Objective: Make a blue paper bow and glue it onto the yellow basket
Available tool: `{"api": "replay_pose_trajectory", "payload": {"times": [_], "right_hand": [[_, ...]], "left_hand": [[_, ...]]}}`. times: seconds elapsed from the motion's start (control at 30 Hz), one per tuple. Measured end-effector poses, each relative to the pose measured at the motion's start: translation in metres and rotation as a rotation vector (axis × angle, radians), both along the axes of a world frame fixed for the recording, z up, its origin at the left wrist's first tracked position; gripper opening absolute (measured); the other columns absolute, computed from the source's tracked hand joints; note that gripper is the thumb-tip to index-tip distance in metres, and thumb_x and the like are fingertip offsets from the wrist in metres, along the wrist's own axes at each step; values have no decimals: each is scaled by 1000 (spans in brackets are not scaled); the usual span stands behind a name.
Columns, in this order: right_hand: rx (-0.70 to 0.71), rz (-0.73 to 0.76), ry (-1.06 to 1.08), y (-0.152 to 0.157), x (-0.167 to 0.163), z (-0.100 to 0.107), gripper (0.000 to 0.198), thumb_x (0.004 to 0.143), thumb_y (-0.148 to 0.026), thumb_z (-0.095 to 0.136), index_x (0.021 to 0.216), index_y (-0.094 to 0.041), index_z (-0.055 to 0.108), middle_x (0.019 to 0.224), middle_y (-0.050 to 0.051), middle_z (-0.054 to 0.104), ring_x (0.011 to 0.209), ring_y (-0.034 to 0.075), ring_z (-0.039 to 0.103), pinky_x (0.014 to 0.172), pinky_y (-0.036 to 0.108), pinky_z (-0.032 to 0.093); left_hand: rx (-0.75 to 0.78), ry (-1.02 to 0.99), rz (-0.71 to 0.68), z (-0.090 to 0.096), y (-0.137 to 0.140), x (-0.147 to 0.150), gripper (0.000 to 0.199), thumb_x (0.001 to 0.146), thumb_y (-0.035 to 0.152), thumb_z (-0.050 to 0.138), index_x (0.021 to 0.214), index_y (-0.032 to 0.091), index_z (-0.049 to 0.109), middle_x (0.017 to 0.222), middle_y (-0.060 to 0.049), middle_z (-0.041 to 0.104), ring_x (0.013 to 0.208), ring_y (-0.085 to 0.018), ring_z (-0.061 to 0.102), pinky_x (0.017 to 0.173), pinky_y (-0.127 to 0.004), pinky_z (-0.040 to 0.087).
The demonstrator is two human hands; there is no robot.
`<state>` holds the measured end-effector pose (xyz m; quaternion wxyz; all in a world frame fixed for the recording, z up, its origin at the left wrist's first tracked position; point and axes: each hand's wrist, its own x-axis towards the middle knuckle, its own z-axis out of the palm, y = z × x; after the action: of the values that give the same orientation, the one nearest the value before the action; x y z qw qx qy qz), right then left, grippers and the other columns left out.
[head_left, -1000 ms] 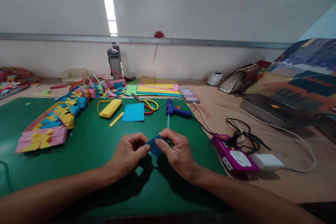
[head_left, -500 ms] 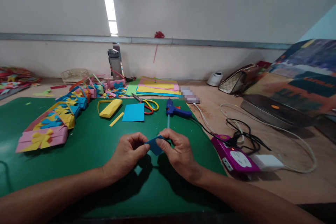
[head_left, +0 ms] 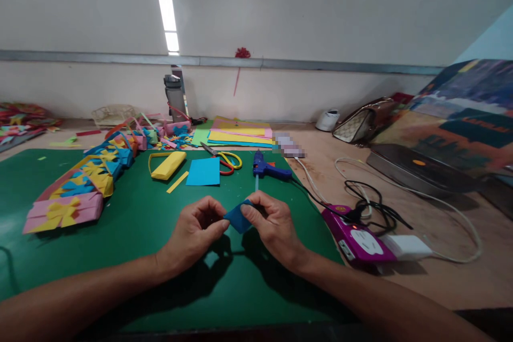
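A small piece of blue paper [head_left: 239, 219] is held above the green mat [head_left: 160, 299]. My left hand [head_left: 200, 232] pinches its left corner between thumb and forefinger. On the other side my right hand [head_left: 272, 227] grips the paper's upper right edge, thumb on the near face. Beyond the hands lie a flat blue paper sheet [head_left: 203, 171], a yellow paper strip [head_left: 177, 182] and a yellow paper bag [head_left: 169, 166] with a handle. Scissors [head_left: 226, 160] with red and yellow handles rest behind the blue sheet. A blue glue gun [head_left: 272, 170] stands just past my right hand.
Folded paper bags with bows [head_left: 66, 211] line the left side. Stacked coloured paper [head_left: 240, 133], paper scraps and a grey bottle [head_left: 175, 99] are at the back. A purple power strip [head_left: 356, 240], tangled cables and a dark metal case [head_left: 417, 168] occupy the right.
The blue paper has turned slightly and shows more of its face. My right hand has risen a little with it; both hands keep their grip.
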<state>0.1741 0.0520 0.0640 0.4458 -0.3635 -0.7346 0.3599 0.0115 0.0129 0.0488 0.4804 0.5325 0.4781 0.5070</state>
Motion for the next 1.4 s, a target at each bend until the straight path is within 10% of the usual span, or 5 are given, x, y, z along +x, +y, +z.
{"api": "replay_pose_trajectory", "payload": {"times": [1.4], "right_hand": [[146, 58, -32, -5, 2, -1, 15, 81, -23, 56, 67, -19, 56, 63, -2, 54, 59, 13, 49, 58, 24, 39]], "left_hand": [[659, 566, -27, -12, 10, -15, 14, 85, 21, 52, 81, 19, 65, 80, -6, 65, 68, -12, 59, 62, -22, 46]]}}
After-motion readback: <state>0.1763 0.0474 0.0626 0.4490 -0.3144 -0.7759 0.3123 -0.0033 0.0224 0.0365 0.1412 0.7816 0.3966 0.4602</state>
